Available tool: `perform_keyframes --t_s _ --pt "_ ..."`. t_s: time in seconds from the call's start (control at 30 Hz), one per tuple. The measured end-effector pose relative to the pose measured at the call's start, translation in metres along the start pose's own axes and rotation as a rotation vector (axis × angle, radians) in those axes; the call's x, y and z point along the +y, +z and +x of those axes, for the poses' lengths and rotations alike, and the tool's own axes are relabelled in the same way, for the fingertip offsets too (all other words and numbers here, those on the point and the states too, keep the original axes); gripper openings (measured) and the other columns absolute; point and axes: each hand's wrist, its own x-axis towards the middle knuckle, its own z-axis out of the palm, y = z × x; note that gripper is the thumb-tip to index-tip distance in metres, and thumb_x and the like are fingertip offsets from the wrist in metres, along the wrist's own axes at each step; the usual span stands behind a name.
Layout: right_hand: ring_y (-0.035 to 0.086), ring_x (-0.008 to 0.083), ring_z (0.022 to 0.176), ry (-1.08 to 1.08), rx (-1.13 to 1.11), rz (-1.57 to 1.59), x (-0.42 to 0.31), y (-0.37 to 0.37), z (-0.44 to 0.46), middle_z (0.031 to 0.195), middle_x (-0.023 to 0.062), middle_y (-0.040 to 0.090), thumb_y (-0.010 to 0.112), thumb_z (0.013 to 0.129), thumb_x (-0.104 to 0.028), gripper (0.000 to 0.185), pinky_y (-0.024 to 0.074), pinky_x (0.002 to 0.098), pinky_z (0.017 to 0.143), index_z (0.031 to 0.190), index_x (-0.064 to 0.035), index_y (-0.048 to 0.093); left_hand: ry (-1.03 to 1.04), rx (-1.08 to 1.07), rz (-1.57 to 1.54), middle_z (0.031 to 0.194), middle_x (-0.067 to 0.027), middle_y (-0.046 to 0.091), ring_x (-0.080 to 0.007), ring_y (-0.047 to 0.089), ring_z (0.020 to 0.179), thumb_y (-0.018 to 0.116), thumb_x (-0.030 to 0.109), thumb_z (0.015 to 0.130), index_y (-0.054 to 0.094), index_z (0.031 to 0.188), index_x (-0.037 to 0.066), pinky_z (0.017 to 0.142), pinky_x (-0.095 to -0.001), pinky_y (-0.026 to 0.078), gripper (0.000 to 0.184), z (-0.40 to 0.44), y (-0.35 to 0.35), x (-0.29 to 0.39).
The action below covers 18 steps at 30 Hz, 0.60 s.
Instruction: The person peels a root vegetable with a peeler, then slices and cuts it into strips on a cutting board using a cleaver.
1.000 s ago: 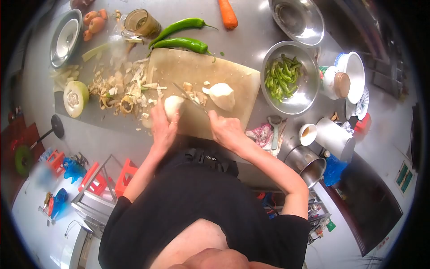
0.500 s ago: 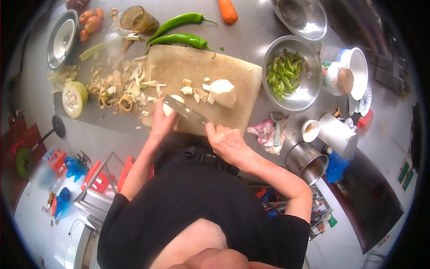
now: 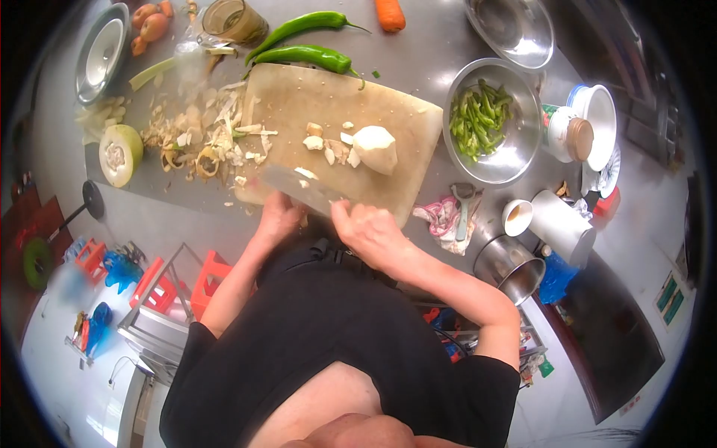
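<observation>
My right hand (image 3: 367, 230) is closed round the handle of a kitchen knife (image 3: 293, 185), whose broad blade points left across the near edge of the cutting board (image 3: 409, 119). Just below the blade, my left hand (image 3: 280, 216) is closed on a peeled white vegetable piece, now mostly hidden by the fingers and blade. Farther up the board sits a larger peeled white vegetable chunk (image 3: 375, 148), with small cut bits beside it. A loose white bit (image 3: 306, 172) lies by the blade's upper edge.
Peelings (image 3: 202, 138) and a halved pale-green vegetable (image 3: 120, 154) lie left. Two green chilies (image 3: 306, 57), a carrot (image 3: 389, 15) and a glass (image 3: 234, 22) are beyond the board. Rightward stand a steel bowl (image 3: 529, 119) of cut green pieces, a peeler (image 3: 463, 205) on a cloth and a jar (image 3: 567, 134).
Both hands and the knife have drawn nearer my body, toward the board's near edge. The white piece showing in my left hand earlier is now mostly hidden. The view has shifted slightly.
</observation>
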Motion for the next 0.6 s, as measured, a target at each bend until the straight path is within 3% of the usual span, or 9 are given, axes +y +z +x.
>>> perform_keyframes --t_s 0.07,0.13,0.23,0.37,0.47,0.6 --pt "0.066 0.0295 0.056 0.005 0.038 0.071 0.007 0.023 0.017 0.066 0.0142 0.061 0.063 0.081 -0.008 0.028 0.0523 0.0402 0.049 0.106 0.0037 0.055 -0.027 0.011 0.094 0.122 -0.0205 0.065 -0.0302 0.066 0.11 0.07 0.024 0.092 0.048 0.137 0.003 0.093 -0.0403 0.052 0.054 -0.007 -0.003 0.017" --pt "0.066 0.0345 0.057 0.067 -0.078 0.274 0.02 0.032 0.042 0.066 0.0155 0.061 0.061 0.082 -0.005 0.023 0.0515 0.0449 0.049 0.102 0.0014 0.051 -0.013 0.024 0.205 0.122 -0.0225 0.065 -0.0306 0.067 0.108 0.072 0.033 0.091 0.034 0.146 0.006 0.092 -0.0413 0.053 0.072 -0.005 -0.004 0.026" --pt "0.066 0.0357 0.058 0.111 0.008 0.281 0.013 0.019 0.029 0.066 0.0154 0.061 0.061 0.082 -0.003 0.02 0.0511 0.0463 0.05 0.097 -0.0011 0.048 0.024 0.073 0.022 0.121 -0.0202 0.064 -0.0291 0.066 0.108 0.073 0.031 0.092 0.032 0.148 0.006 0.091 -0.0408 0.053 0.074 0.001 -0.006 0.0" --pt "0.069 0.033 0.057 0.105 0.072 0.215 0.011 -0.003 -0.002 0.062 0.0155 0.062 0.065 0.078 -0.002 0.02 0.0532 0.044 0.048 0.089 -0.0017 0.049 0.003 0.109 -0.263 0.122 -0.0148 0.062 -0.0218 0.063 0.107 0.064 0.024 0.1 0.034 0.146 0.006 0.091 -0.0354 0.053 0.057 0.005 0.002 0.007" --pt "0.068 0.0307 0.058 0.092 -0.04 0.127 0.001 -0.013 -0.016 0.066 0.0138 0.061 0.063 0.079 -0.003 0.019 0.0519 0.0428 0.047 0.094 -0.0007 0.051 -0.076 0.105 -0.362 0.124 -0.0134 0.06 -0.0198 0.062 0.107 0.059 0.021 0.103 0.036 0.141 0.004 0.09 -0.0332 0.053 0.048 0.004 0.007 0.013" --pt "0.068 0.0298 0.058 0.083 -0.009 0.024 -0.012 0.001 -0.009 0.066 0.0143 0.061 0.062 0.081 -0.004 0.017 0.0521 0.0428 0.047 0.093 -0.0005 0.051 -0.133 0.089 -0.34 0.126 -0.0133 0.059 -0.0197 0.06 0.108 0.06 0.022 0.103 0.037 0.137 0.002 0.091 -0.0329 0.051 0.046 0.008 0.007 0.001"
